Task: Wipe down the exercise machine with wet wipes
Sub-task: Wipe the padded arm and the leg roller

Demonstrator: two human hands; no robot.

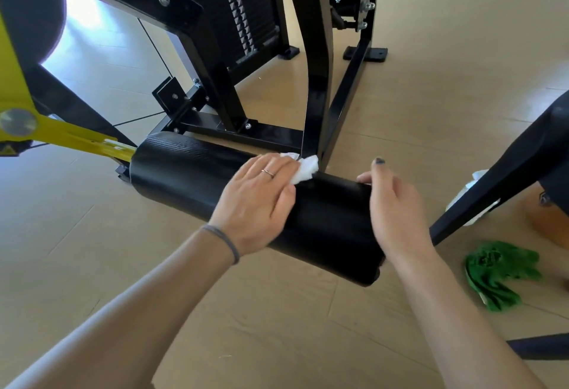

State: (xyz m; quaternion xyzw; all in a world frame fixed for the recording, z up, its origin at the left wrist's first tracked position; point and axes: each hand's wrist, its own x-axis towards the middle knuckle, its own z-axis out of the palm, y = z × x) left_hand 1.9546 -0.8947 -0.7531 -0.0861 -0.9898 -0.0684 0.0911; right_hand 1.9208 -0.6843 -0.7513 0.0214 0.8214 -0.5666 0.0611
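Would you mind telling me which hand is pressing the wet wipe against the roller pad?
The left hand, ring on one finger, presses the white wipe flat onto the black roller pad; the right hand only steadies the pad's end.
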